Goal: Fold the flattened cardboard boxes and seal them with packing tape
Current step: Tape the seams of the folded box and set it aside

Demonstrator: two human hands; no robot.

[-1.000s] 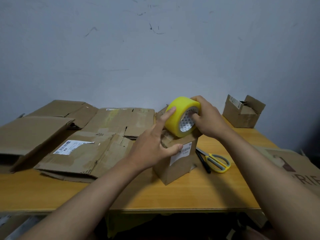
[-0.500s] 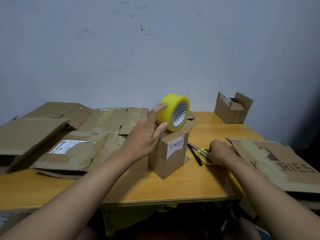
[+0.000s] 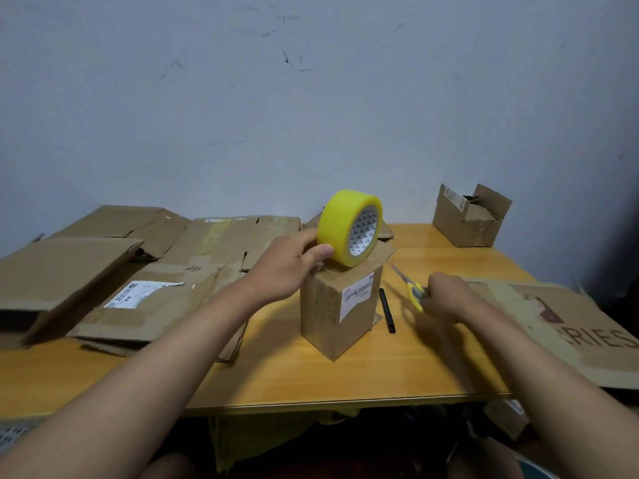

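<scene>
A: Where's the tape?

B: The yellow tape roll (image 3: 349,227) stands on edge on top of the small box (image 3: 340,307) in the middle of the table (image 3: 287,382). The left hand (image 3: 288,267) holds it there, thumb pressed against the near side of the roll, the other fingers curled round behind it.

A: And the box?

B: Upright, one corner towards the camera, a white label (image 3: 356,299) on its right face. A top flap sticks out to the right under the roll.

A: What is the right hand doing?

B: The right hand (image 3: 446,295) is down on the table to the right of the box, fingers curled round the yellow handles of the scissors (image 3: 413,292). The blades point away towards the wall. That hand is blurred, so I cannot tell how tight the grip is.

A: Anything between the hand and the box?

B: A black pen (image 3: 387,311) lies on the table just beside the box.

A: The rest of the cardboard?

B: Flattened boxes (image 3: 166,271) overlap in a pile on the left half of the table, one with a white shipping label (image 3: 141,294). A large flat sheet (image 3: 570,326) with brown lettering hangs off the right edge. A small open box (image 3: 470,219) sits at the far right corner near the wall (image 3: 311,98)
</scene>
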